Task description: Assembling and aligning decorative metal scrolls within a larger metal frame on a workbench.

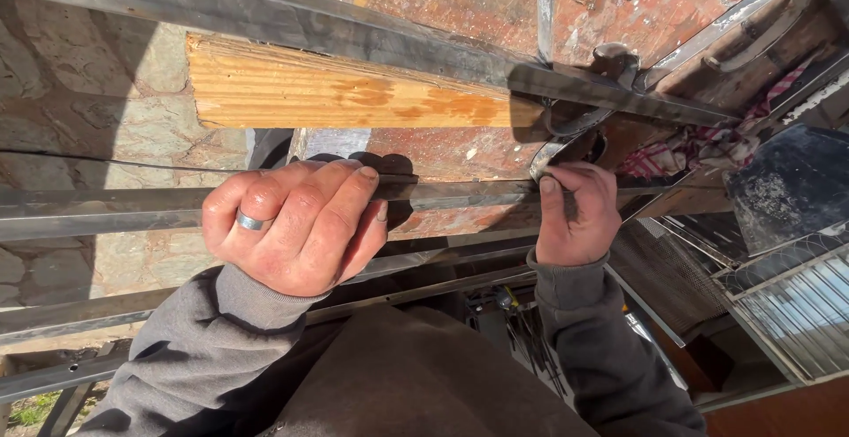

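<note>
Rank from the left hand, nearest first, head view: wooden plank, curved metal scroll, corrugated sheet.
From the left hand, gripping the flat steel bar:
1. Wooden plank, just above the hand.
2. Curved metal scroll, at the right hand.
3. Corrugated sheet, far side, lower corner.

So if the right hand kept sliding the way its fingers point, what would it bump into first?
The right hand grips the flat metal bar, fingers pointing up-screen. Going straight on, it would probably meet the curled metal scroll just past its fingertips, then the dark crossing bar. Depth is hard to judge.
</note>
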